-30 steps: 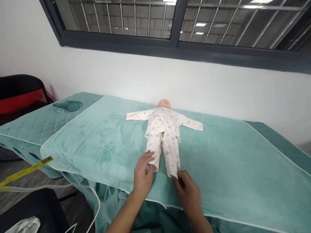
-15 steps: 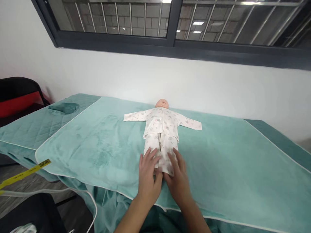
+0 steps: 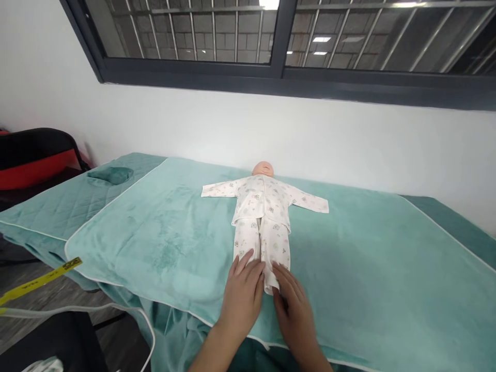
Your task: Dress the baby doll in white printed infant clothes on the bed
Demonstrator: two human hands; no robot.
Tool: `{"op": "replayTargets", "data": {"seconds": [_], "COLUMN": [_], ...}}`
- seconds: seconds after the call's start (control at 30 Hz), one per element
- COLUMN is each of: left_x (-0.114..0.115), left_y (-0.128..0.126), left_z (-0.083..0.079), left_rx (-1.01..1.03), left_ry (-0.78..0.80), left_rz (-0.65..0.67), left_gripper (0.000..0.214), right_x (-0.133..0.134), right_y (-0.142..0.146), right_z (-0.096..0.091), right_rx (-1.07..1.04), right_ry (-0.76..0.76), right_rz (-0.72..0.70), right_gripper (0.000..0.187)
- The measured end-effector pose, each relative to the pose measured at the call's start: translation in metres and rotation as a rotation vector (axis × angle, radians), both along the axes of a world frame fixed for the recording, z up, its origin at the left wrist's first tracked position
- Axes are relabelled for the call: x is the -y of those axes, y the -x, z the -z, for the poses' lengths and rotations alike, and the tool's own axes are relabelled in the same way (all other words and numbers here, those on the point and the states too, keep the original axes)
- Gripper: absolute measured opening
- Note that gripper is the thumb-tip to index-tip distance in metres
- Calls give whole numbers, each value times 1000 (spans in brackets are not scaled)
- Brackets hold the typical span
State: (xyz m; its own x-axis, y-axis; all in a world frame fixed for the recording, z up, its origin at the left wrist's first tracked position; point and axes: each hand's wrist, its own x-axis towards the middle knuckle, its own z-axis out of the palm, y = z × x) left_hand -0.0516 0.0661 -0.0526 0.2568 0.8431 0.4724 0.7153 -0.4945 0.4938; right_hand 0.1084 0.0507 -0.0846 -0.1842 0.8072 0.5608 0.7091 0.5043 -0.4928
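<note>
A baby doll [image 3: 263,168] lies on its back on the teal bed cover, its arms spread sideways. It wears a white printed shirt [image 3: 261,199] and matching trousers [image 3: 276,243]. My left hand [image 3: 244,289] rests flat on the lower end of the left trouser leg, fingers stretched out, covering its cuff. My right hand [image 3: 292,302] lies at the lower end of the other leg, fingers gently bent and touching the cloth, thumb apart from them. The doll's feet are not visible.
The teal cover [image 3: 356,268] lies over a massage bed with a face hole [image 3: 110,176] at its left end. Behind are a white wall and a barred window [image 3: 194,31]. Chairs, a white cable [image 3: 116,306] and a yellow tape strip [image 3: 42,280] are at the left.
Both hands have shifted slightly down toward the trouser cuffs, and the trouser legs look straighter. The whole view has shifted a little.
</note>
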Motion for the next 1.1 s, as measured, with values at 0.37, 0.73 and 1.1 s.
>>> {"op": "replayTargets", "data": {"seconds": [0.37,0.73,1.1], "left_x": [25,-29,-170], "left_y": [-26,20,21], "left_z": [-6,0,-12], "left_rx": [-78,358,679], "left_ry": [-120,-13,380], "left_rz": [-55,-145,-226], "left_gripper": [41,36,59], "right_x": [38,18,-183], "right_y": [6,-26,-9], "right_z": [13,-5,-42], "right_rx": [-119,-509,-533], "right_ry": [264,291,448], "right_rz": [194,143,243], "right_gripper": [60,52,80]}}
